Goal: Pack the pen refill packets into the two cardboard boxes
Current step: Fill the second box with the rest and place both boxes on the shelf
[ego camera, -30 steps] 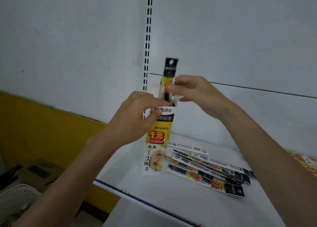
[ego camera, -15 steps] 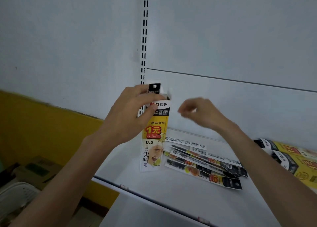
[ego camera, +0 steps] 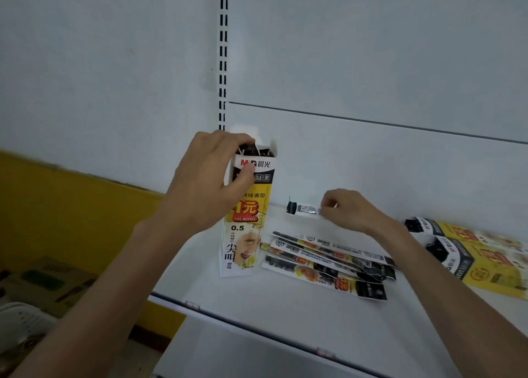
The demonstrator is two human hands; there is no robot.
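Head view: I see a white shelf (ego camera: pixel 285 320) with an upright box (ego camera: pixel 248 214) standing near its front left. Its top flaps are open and dark packet ends show inside.
Left hand: the left hand (ego camera: pixel 205 183) grips the upright box at its top, fingers curled over the rim and thumb pressed on the printed front.
Right hand: the right hand (ego camera: pixel 351 209) is at the back of the shelf, fingers curled on the end of a single packet (ego camera: pixel 303 208) that lies close to the wall. I read it as a pinch, though blur softens the contact.
Loose packets: the loose packets (ego camera: pixel 328 266) lie fanned flat on the shelf, just right of the box's foot and under the right forearm.
Flat boxes: the yellow flat boxes (ego camera: pixel 471 252) lie at the right edge, well apart from the upright one. I cannot count them.
Step in hand: I judge the upright box is being filled and the next packet is being fetched.
Next move: I would lift the single packet, stand it on end and slide it into the narrow opening while the left hand steadies the box. The packet looks thin and floppy, so it needs careful aiming.
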